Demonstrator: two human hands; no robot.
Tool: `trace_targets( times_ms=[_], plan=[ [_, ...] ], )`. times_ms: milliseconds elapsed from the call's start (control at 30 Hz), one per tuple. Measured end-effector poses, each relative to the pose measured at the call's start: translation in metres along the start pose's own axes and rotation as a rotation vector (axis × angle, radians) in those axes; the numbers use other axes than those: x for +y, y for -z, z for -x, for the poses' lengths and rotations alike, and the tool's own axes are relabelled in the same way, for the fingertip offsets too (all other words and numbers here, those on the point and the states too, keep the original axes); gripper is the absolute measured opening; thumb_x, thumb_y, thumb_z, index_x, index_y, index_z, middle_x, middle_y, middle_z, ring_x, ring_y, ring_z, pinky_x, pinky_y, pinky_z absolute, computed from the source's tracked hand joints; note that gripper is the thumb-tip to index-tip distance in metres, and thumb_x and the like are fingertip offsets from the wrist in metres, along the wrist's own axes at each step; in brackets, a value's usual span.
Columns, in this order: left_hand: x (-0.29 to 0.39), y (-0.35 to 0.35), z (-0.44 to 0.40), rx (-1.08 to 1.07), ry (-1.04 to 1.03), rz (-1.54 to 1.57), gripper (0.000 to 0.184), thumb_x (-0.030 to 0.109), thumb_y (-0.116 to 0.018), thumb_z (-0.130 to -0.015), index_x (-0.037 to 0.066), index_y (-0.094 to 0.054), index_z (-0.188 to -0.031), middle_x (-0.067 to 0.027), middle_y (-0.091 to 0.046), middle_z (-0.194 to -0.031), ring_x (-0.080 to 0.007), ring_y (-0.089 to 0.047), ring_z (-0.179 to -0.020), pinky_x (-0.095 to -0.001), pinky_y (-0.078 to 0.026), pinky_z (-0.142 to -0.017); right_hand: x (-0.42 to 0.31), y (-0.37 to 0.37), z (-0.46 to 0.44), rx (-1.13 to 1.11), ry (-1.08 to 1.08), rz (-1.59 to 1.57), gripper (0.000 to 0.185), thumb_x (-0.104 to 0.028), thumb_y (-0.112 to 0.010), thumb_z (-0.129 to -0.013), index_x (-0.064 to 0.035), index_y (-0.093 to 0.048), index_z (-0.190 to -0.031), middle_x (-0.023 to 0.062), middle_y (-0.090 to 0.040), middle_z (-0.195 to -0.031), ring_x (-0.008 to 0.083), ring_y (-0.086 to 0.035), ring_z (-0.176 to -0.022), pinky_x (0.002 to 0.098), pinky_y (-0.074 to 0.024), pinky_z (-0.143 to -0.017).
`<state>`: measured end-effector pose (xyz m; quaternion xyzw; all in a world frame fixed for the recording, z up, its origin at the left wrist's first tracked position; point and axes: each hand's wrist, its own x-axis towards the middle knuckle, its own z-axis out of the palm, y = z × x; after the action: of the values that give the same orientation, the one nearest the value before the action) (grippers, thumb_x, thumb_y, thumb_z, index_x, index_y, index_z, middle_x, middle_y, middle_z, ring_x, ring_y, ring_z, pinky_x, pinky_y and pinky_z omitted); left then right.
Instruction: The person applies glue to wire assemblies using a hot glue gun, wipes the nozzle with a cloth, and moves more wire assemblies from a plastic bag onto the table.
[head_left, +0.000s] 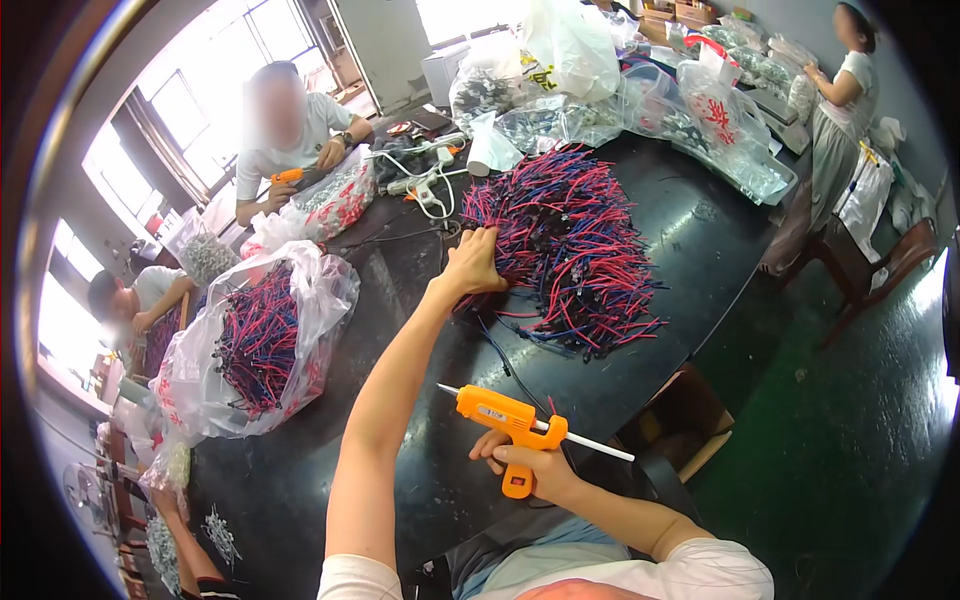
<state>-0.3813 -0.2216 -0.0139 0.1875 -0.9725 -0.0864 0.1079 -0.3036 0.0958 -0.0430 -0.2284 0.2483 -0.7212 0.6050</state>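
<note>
A large heap of red and blue wires (590,250) with dark ends lies on the black table. My left hand (474,262) reaches out to the heap's left edge. Its fingers are curled in among the wires, and their tips are partly hidden. Closer to my body, my right hand (530,464) is wrapped round the handle of an orange hot glue gun (497,410). The gun's nozzle points left, and a white glue stick (600,446) sticks out of its back end. A dark cord (505,365) runs across the table between the heap and the gun.
An open plastic bag of wires (258,335) stands left of my arm. White power strips (430,180) lie beyond the heap, near full plastic bags (540,90). One person (300,135) across the table holds another glue gun (287,176). Another person (845,100) stands far right.
</note>
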Motion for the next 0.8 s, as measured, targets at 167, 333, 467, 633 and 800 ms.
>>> trace_targets(
  times_ms=[167, 333, 467, 633, 800],
  plan=[
    [0.014, -0.001, 0.003, -0.025, 0.112, -0.034, 0.08, 0.03, -0.082, -0.055, 0.004, -0.047, -0.122, -0.0176, -0.051, -0.125, -0.0418, -0.045, -0.122, -0.0615, -0.047, -0.088, -0.001, -0.001, 0.001, 0.011, 0.001, 0.017, 0.017, -0.006, -0.062, -0.084, 0.0021, -0.066, -0.098, 0.0219, -0.066, -0.103, 0.018, -0.055, -0.074, 0.0297, -0.0461, -0.07],
    [0.014, -0.009, 0.005, 0.076, 0.099, -0.015, 0.062, 0.022, -0.077, -0.061, 0.006, -0.049, -0.113, -0.0138, -0.059, -0.114, -0.0376, -0.055, -0.113, -0.0579, -0.05, -0.084, 0.003, 0.001, -0.001, 0.019, 0.016, 0.029, 0.017, -0.006, -0.062, -0.084, 0.0025, -0.066, -0.097, 0.0219, -0.066, -0.102, 0.0187, -0.056, -0.073, 0.03, -0.0467, -0.07],
    [0.019, -0.017, 0.01, 0.226, 0.082, -0.072, 0.04, 0.008, -0.067, -0.067, 0.006, -0.05, -0.103, -0.0146, -0.064, -0.1, -0.0376, -0.061, -0.1, -0.0525, -0.052, -0.078, 0.004, 0.001, -0.001, 0.013, 0.028, 0.053, 0.017, -0.007, -0.062, -0.084, 0.0029, -0.066, -0.097, 0.0216, -0.067, -0.102, 0.0187, -0.057, -0.074, 0.0297, -0.0472, -0.071],
    [0.014, -0.006, 0.01, 0.243, 0.061, -0.034, 0.045, 0.017, -0.071, -0.068, 0.004, -0.052, -0.106, -0.0209, -0.066, -0.092, -0.0431, -0.064, -0.088, -0.0518, -0.05, -0.075, 0.001, -0.003, 0.001, -0.007, 0.054, 0.055, 0.016, -0.007, -0.062, -0.085, 0.0019, -0.066, -0.097, 0.0191, -0.067, -0.101, 0.0165, -0.057, -0.074, 0.0287, -0.0467, -0.071],
    [0.021, 0.027, 0.016, 0.223, 0.029, 0.033, 0.056, 0.038, -0.079, -0.067, 0.007, -0.057, -0.108, -0.0229, -0.068, -0.09, -0.0434, -0.065, -0.088, -0.0503, -0.05, -0.075, 0.002, -0.003, 0.001, -0.018, 0.071, 0.043, 0.014, -0.007, -0.063, -0.087, -0.0002, -0.065, -0.099, 0.0138, -0.068, -0.101, 0.0123, -0.056, -0.072, 0.0269, -0.0455, -0.07]
  ],
)
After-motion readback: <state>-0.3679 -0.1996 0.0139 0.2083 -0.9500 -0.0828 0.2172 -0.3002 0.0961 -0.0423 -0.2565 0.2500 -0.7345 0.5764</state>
